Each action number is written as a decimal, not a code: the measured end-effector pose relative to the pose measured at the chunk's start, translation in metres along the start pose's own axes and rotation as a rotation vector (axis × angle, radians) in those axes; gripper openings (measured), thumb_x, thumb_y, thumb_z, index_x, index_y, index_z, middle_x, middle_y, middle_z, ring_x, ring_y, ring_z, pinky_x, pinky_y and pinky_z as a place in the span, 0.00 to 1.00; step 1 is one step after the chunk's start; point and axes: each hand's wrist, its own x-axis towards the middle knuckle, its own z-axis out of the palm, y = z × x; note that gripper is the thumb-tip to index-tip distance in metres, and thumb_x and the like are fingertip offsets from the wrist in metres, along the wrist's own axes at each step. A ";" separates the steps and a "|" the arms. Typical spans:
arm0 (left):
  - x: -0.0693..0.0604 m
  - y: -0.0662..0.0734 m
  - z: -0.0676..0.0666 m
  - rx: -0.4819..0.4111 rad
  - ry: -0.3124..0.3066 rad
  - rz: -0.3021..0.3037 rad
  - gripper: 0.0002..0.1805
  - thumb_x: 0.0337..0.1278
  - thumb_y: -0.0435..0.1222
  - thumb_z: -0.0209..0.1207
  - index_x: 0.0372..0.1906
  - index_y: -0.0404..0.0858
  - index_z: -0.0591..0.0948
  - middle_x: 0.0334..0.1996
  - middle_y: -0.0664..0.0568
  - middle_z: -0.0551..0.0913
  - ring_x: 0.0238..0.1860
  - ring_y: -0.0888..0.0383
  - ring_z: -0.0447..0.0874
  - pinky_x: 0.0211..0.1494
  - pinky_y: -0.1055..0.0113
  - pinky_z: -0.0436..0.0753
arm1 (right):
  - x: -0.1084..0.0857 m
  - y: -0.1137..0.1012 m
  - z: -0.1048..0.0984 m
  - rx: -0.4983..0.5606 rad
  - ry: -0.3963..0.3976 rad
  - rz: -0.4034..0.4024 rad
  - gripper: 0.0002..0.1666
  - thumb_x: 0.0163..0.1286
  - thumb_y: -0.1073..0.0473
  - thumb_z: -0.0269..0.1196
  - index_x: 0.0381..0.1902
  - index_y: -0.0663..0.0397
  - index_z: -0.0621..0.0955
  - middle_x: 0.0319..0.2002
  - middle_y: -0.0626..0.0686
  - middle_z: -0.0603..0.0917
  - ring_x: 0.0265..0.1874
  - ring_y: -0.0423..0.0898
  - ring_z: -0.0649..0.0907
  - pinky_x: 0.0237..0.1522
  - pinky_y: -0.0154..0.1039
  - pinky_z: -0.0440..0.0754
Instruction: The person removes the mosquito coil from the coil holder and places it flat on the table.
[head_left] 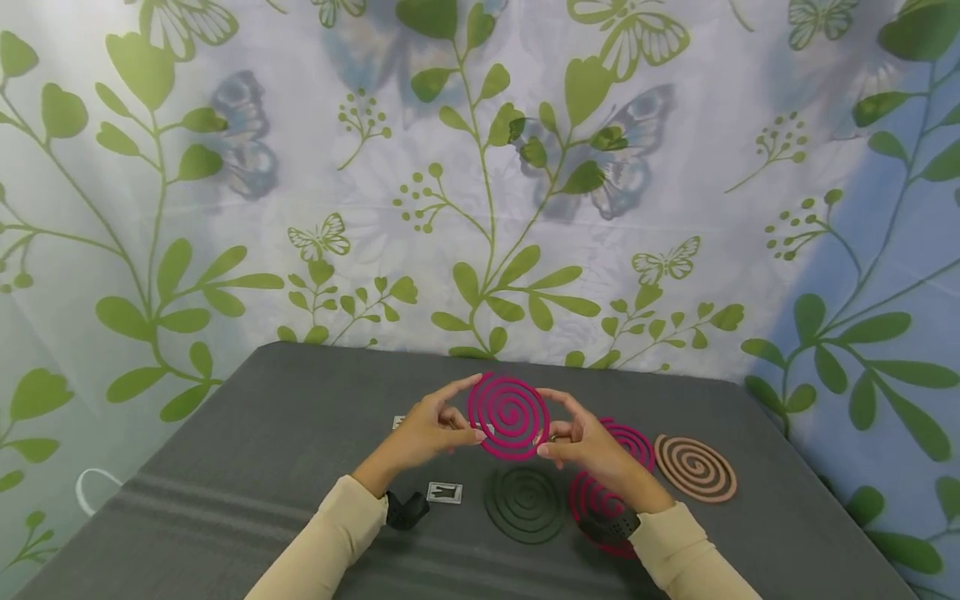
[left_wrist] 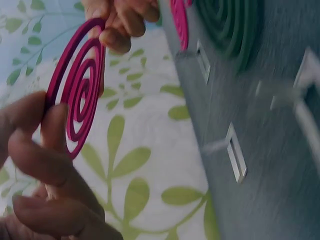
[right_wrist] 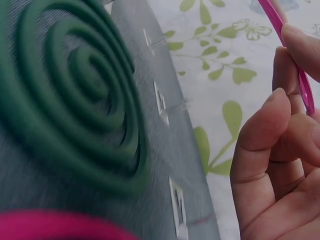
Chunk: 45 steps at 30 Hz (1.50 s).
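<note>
A pink mosquito coil (head_left: pixel 510 414) is held up above the table, its flat spiral face toward the head camera. My left hand (head_left: pixel 429 431) pinches its left edge between thumb and index finger. On the opposite edge, my right hand (head_left: pixel 588 446) grips it with thumb and fingertips. The left wrist view shows the coil (left_wrist: pixel 70 45) slanted, with both hands on its rim. Only a thin strip of the coil (right_wrist: pixel 303 87) appears in the right wrist view, beside the right fingers. Below the raised coil lies a dark green coil (head_left: pixel 525 504) on the table.
More pink coils (head_left: pixel 630 442) lie partly behind my right forearm. A brown coil (head_left: pixel 697 468) lies at the right. Small metal coil stands (head_left: pixel 445 492) sit on the grey tabletop (head_left: pixel 300 417). A leaf-patterned curtain (head_left: pixel 360 292) hangs behind the table.
</note>
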 end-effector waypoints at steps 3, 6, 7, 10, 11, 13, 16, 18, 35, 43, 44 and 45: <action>0.002 -0.002 0.011 -0.011 0.007 -0.017 0.45 0.67 0.30 0.71 0.85 0.37 0.64 0.31 0.44 0.89 0.25 0.60 0.75 0.33 0.62 0.80 | -0.010 0.003 -0.006 -0.015 0.008 0.009 0.53 0.75 0.69 0.69 0.86 0.61 0.51 0.34 0.45 0.84 0.25 0.40 0.78 0.35 0.35 0.80; 0.003 -0.004 0.022 -0.024 0.010 -0.036 0.45 0.67 0.30 0.71 0.85 0.38 0.64 0.30 0.45 0.89 0.25 0.60 0.76 0.32 0.61 0.80 | -0.019 0.004 -0.011 -0.027 0.004 0.017 0.52 0.75 0.69 0.69 0.86 0.61 0.52 0.35 0.45 0.85 0.26 0.40 0.77 0.36 0.36 0.80; 0.003 -0.004 0.026 -0.027 0.013 -0.042 0.45 0.67 0.30 0.71 0.85 0.39 0.64 0.30 0.47 0.89 0.25 0.59 0.76 0.32 0.61 0.80 | -0.022 0.004 -0.013 -0.033 0.002 0.017 0.52 0.76 0.69 0.69 0.86 0.61 0.52 0.35 0.46 0.85 0.27 0.40 0.77 0.36 0.36 0.80; 0.002 -0.004 0.035 -0.038 0.016 -0.059 0.45 0.67 0.31 0.71 0.85 0.40 0.65 0.30 0.52 0.89 0.26 0.59 0.76 0.32 0.62 0.80 | -0.031 0.004 -0.017 -0.039 0.004 0.026 0.51 0.76 0.69 0.69 0.86 0.60 0.54 0.35 0.46 0.84 0.27 0.40 0.77 0.36 0.36 0.80; 0.002 -0.003 0.038 -0.043 0.015 -0.065 0.45 0.68 0.31 0.71 0.85 0.40 0.65 0.30 0.52 0.89 0.27 0.59 0.76 0.32 0.62 0.79 | -0.034 0.004 -0.018 -0.038 0.005 0.028 0.50 0.75 0.69 0.69 0.86 0.59 0.55 0.34 0.46 0.84 0.27 0.40 0.78 0.35 0.36 0.80; 0.002 -0.003 0.043 -0.043 0.008 -0.066 0.44 0.68 0.31 0.71 0.85 0.40 0.65 0.30 0.51 0.89 0.27 0.59 0.76 0.33 0.62 0.79 | -0.040 0.005 -0.021 -0.029 0.005 0.030 0.49 0.75 0.70 0.68 0.86 0.59 0.56 0.34 0.45 0.84 0.26 0.39 0.78 0.35 0.35 0.79; 0.003 -0.002 0.052 -0.049 -0.002 -0.071 0.44 0.68 0.31 0.71 0.85 0.41 0.65 0.31 0.51 0.89 0.26 0.59 0.76 0.33 0.62 0.79 | -0.050 0.005 -0.026 -0.002 0.002 0.030 0.48 0.75 0.72 0.67 0.85 0.60 0.57 0.34 0.45 0.84 0.26 0.38 0.79 0.33 0.34 0.79; 0.005 -0.002 0.058 -0.064 -0.008 -0.071 0.44 0.68 0.31 0.71 0.85 0.41 0.66 0.31 0.51 0.89 0.26 0.59 0.76 0.34 0.62 0.79 | -0.056 0.004 -0.030 0.009 0.002 0.031 0.48 0.75 0.73 0.67 0.85 0.61 0.57 0.34 0.45 0.85 0.26 0.37 0.80 0.32 0.33 0.79; 0.018 0.007 0.112 -0.170 -0.024 -0.144 0.41 0.65 0.29 0.73 0.82 0.42 0.71 0.29 0.55 0.88 0.21 0.62 0.74 0.32 0.68 0.76 | -0.103 -0.012 -0.064 0.040 -0.104 0.135 0.47 0.77 0.72 0.63 0.86 0.49 0.57 0.34 0.46 0.86 0.29 0.37 0.84 0.36 0.36 0.84; 0.026 0.013 0.133 -0.153 -0.050 -0.173 0.39 0.63 0.29 0.74 0.79 0.42 0.75 0.29 0.54 0.88 0.21 0.61 0.75 0.32 0.69 0.76 | -0.123 -0.018 -0.084 0.011 -0.126 0.188 0.38 0.79 0.69 0.62 0.81 0.46 0.65 0.36 0.46 0.84 0.29 0.37 0.82 0.37 0.37 0.85; 0.027 0.014 0.136 -0.158 -0.050 -0.174 0.39 0.63 0.29 0.74 0.78 0.41 0.75 0.28 0.54 0.88 0.21 0.61 0.75 0.32 0.69 0.76 | -0.125 -0.018 -0.087 0.004 -0.126 0.184 0.36 0.79 0.69 0.62 0.79 0.44 0.67 0.36 0.46 0.84 0.30 0.37 0.81 0.37 0.38 0.85; 0.028 0.015 0.138 -0.162 -0.050 -0.176 0.39 0.63 0.29 0.74 0.78 0.40 0.75 0.29 0.54 0.88 0.22 0.62 0.76 0.32 0.69 0.77 | -0.127 -0.018 -0.090 -0.005 -0.125 0.186 0.36 0.79 0.69 0.62 0.78 0.42 0.68 0.36 0.46 0.85 0.30 0.37 0.82 0.37 0.38 0.85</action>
